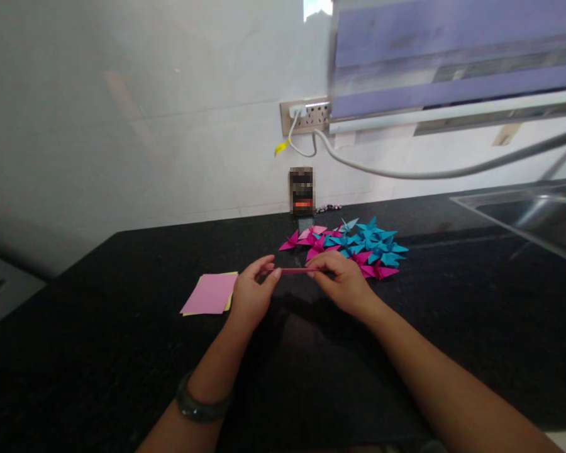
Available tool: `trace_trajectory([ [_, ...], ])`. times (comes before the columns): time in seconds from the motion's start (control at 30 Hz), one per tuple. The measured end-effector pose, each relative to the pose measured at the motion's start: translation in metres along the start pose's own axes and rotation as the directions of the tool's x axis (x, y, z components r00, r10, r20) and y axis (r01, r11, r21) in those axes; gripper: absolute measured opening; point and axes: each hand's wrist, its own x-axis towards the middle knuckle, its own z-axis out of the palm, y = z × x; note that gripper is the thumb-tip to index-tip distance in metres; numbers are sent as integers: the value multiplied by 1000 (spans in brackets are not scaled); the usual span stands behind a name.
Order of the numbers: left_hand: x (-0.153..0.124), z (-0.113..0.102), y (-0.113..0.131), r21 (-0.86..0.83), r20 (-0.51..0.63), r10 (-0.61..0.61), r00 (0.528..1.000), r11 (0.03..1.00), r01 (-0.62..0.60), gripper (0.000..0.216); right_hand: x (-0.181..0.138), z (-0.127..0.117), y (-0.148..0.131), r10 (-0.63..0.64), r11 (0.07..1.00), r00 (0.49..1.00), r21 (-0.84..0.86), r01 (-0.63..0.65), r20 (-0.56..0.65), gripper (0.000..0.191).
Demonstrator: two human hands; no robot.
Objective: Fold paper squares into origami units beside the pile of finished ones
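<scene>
A thin pink piece of paper [294,271] is stretched level between my hands, seen nearly edge-on. My left hand [255,290] pinches its left end between thumb and fingers. At the other end, my right hand [342,280] grips the paper the same way. Just behind my right hand lies a heap of folded paper cranes [370,242], blue, magenta and pale pink. Left of my left hand is a stack of square paper [210,294], pink on top with yellow showing beneath.
A phone [302,190] leans upright near the wall, with a beaded strand [329,208] beside it. A plug sits in the wall socket [311,116], and a pale cable [382,171] runs right. The sink [523,207] is at the right of the black countertop [122,270].
</scene>
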Motion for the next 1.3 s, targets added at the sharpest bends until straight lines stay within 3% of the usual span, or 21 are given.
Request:
trace_trajectory([
  [0.07,-1,2,3,-86,-86,-145,986,987,138,46,0,1,-2,-170,981,985,-100,168,-13,9],
  [0.1,-1,3,6,-141,-57,-234,971,964,224,44,0,2,-4,-240,961,971,-138,239,10,11],
  [0.17,-2,4,10,-237,157,-386,909,879,414,42,0,2,-6,-317,928,945,-179,325,73,13],
  [0.2,-3,4,11,-287,210,-415,885,839,462,40,0,3,-7,-333,919,937,-187,348,109,13],
  [0.4,-6,3,11,-530,262,-363,894,720,448,57,-3,3,-19,-297,921,898,-150,359,326,15],
  [0.53,-8,4,10,-505,384,-349,855,696,511,46,-5,3,-24,-229,952,876,-88,292,423,19],
  [0.6,-10,6,11,-493,402,-339,851,703,513,42,-5,4,-24,-178,971,892,-70,227,415,17],
  [0.73,-12,9,14,-505,377,-310,872,721,475,36,-6,11,-19,20,990,973,-143,14,231,13],
  [0.83,-14,10,16,-509,369,-289,884,733,452,36,-5,15,-16,106,985,992,-142,-97,64,10],
  [0.93,-16,10,17,-498,374,-273,886,747,440,32,-5,17,-12,155,985,988,-79,-154,9,10],
  [1.13,-19,11,17,-491,351,-270,896,762,422,24,-7,22,-9,331,943,943,36,-332,15,12],
  [1.3,-19,13,17,-452,296,-278,914,802,390,28,-7,21,-11,328,944,945,47,-328,13,14],
])
